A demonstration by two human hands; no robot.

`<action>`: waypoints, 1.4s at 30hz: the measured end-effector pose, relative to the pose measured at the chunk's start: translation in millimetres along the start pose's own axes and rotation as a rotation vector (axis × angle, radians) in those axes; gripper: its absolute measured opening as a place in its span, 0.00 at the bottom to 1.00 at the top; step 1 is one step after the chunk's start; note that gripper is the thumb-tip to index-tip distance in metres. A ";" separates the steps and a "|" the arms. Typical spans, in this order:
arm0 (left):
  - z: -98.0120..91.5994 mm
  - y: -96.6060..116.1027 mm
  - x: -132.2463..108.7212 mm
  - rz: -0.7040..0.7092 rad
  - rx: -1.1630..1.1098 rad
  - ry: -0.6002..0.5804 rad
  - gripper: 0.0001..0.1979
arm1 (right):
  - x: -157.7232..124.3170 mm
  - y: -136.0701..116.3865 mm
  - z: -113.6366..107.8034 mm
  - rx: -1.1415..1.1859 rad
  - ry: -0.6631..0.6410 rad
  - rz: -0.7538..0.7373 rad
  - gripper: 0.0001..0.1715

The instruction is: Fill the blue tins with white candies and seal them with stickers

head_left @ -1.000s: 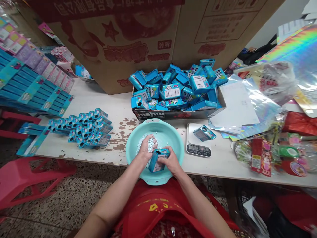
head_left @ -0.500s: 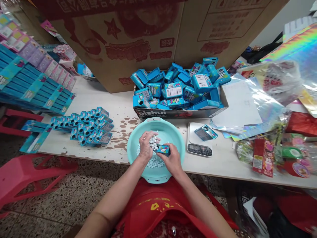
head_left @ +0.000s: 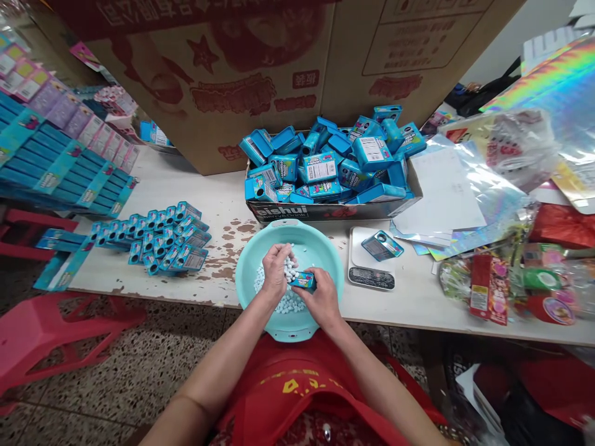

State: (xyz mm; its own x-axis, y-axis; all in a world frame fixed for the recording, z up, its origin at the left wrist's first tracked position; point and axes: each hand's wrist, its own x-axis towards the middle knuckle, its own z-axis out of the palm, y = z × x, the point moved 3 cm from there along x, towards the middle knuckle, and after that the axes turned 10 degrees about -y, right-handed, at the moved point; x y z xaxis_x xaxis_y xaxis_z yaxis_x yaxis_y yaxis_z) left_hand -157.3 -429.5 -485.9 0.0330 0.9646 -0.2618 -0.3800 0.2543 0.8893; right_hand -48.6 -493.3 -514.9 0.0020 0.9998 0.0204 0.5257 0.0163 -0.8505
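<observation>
Over the turquoise basin, my left hand is curled around a handful of small white candies. My right hand grips a small blue candy box, lying on its side with its left end against those candies. More loose candies are in the bottom of the basin below both hands. Just right of the basin, a white digital scale carries another blue candy box.
Behind the basin, an open carton is heaped with blue boxes, before a large cardboard box. Rows of blue boxes stand on the left. White sheets and packaged sweets lie right. A red stool is lower left.
The whole view has shifted slightly, with the scene sliding a little left. My left fingers have closed in a bit over the candies. The box stays in my right hand beside them.
</observation>
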 end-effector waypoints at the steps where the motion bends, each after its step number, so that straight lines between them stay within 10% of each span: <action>1: 0.6 0.1 -0.1 -0.003 0.003 -0.004 0.13 | -0.3 -0.5 -1.1 0.007 0.004 0.003 0.17; 28: 11.5 0.4 -13.1 0.116 0.072 -0.121 0.10 | 6.7 -0.9 -5.1 0.128 0.035 0.082 0.17; 33: -12.7 7.4 -0.3 0.128 0.100 -0.056 0.12 | 0.6 2.7 -8.4 0.207 0.074 0.011 0.19; 42: -84.7 -40.2 3.0 -0.242 1.952 -0.344 0.21 | -22.2 39.3 -9.2 0.086 0.329 -0.262 0.21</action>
State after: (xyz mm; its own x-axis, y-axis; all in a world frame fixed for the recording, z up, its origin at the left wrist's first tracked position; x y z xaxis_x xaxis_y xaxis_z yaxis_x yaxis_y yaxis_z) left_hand -220.3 -442.8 -554.2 0.1534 0.8149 -0.5589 0.9871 -0.1529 0.0481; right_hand -20.2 -515.0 -544.0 0.1563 0.9047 0.3964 0.4722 0.2841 -0.8345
